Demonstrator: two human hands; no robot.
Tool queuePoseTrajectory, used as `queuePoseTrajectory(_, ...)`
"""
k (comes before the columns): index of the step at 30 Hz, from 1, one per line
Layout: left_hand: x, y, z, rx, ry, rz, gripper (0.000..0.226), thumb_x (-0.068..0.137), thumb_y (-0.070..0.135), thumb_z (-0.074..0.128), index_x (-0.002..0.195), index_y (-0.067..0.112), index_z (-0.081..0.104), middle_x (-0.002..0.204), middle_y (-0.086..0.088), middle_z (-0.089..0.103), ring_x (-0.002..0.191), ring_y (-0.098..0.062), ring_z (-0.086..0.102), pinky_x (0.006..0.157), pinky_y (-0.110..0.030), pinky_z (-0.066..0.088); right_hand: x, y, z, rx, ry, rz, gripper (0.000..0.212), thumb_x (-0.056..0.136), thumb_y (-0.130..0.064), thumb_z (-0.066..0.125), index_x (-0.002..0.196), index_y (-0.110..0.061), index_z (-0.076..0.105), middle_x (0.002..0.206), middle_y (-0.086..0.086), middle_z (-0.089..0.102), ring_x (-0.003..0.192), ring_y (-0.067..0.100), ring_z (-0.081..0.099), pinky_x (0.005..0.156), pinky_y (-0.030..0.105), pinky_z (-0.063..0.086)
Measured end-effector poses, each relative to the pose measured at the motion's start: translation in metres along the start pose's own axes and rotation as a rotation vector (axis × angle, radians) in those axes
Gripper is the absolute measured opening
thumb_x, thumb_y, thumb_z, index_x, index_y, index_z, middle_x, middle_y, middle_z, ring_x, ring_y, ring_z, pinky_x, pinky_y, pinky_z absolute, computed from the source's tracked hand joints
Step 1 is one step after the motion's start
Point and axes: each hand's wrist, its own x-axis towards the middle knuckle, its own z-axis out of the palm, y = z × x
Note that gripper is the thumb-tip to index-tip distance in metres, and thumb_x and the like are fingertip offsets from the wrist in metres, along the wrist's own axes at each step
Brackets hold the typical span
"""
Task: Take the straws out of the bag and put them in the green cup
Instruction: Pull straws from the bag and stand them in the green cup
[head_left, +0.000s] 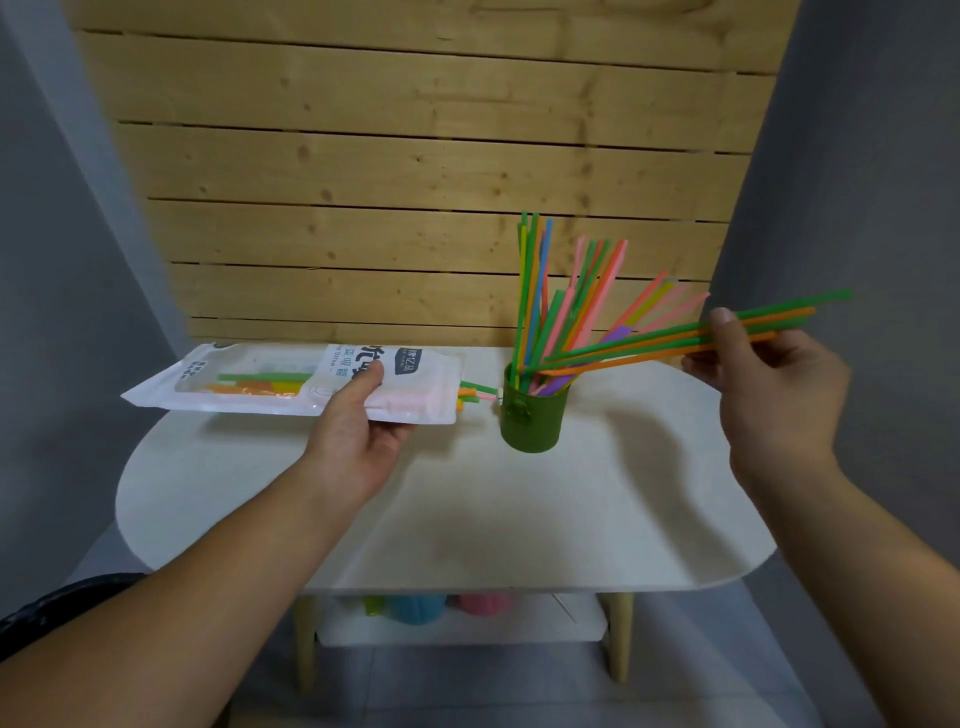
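White table (467, 509) fills the middle of the frame. Over its left part the left hand (358, 436) grips the bag (415, 379), thumb on top, a few straws (260, 376) inside. Center right stands the green cup (530, 421) with many standing straws (530, 286). The right hand (774, 400) pinches a bundle (649, 343), its left end at the cup's rim.

cup (530, 421) on table (467, 519); straws (531, 291) in cup; bag (260, 364) left of cup; panel (363, 208) behind table.

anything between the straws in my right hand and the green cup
No separate object. The held straws in the right hand have their tips at the green cup mouth. Only the standing straws in it crowd the opening, several leaning toward that hand.
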Motion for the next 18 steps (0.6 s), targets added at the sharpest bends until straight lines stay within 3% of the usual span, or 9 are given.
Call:
queuePoseTrajectory(6, -0.002, -0.002, 0.001, 0.018, -0.013, -0.004, 0.034, 0.092, 0.009, 0.069, 0.124, 0.017, 0.059, 0.113, -0.009, 0.077, 0.101, -0.024, 0.075, 0.085, -0.046, 0.061, 0.001, 0.002, 0.009, -0.119, -0.086, -0.080, 0.015, 0.092, -0.029, 0.069, 0.079, -0.021, 0.070, 0.076, 0.004, 0.073, 0.069, 0.017, 0.074, 0.070, 0.029, 0.061)
queuePoseTrajectory(10, -0.001, 0.000, -0.001, 0.032, -0.017, -0.003, 0.037, 0.092, 0.009, 0.070, 0.127, 0.016, 0.060, 0.111, -0.007, 0.078, 0.097, -0.022, 0.077, 0.073, -0.042, 0.064, 0.006, 0.008, 0.026, -0.177, -0.151, -0.104, 0.013, 0.092, -0.027, 0.069, 0.083, -0.018, 0.070, 0.079, 0.004, 0.074, 0.070, 0.017, 0.074, 0.069, 0.036, 0.063)
queuePoseTrajectory(16, 0.000, 0.003, -0.003, 0.056, -0.019, 0.003, 0.035, 0.093, 0.010, 0.069, 0.127, 0.015, 0.060, 0.108, -0.007, 0.079, 0.092, -0.021, 0.078, 0.067, -0.040, 0.064, 0.005, 0.018, 0.058, -0.257, -0.216, -0.134, 0.018, 0.090, -0.026, 0.070, 0.073, -0.023, 0.068, 0.071, -0.001, 0.070, 0.067, 0.018, 0.068, 0.070, 0.045, 0.060)
queuePoseTrajectory(18, 0.000, 0.004, -0.004, 0.066, -0.025, 0.007, 0.036, 0.093, 0.010, 0.069, 0.128, 0.015, 0.060, 0.105, -0.007, 0.079, 0.089, -0.021, 0.078, 0.066, -0.039, 0.064, 0.005, 0.024, 0.065, -0.280, -0.230, -0.133, 0.015, 0.090, -0.026, 0.070, 0.078, -0.016, 0.070, 0.076, 0.005, 0.072, 0.072, 0.024, 0.069, 0.071, 0.047, 0.060)
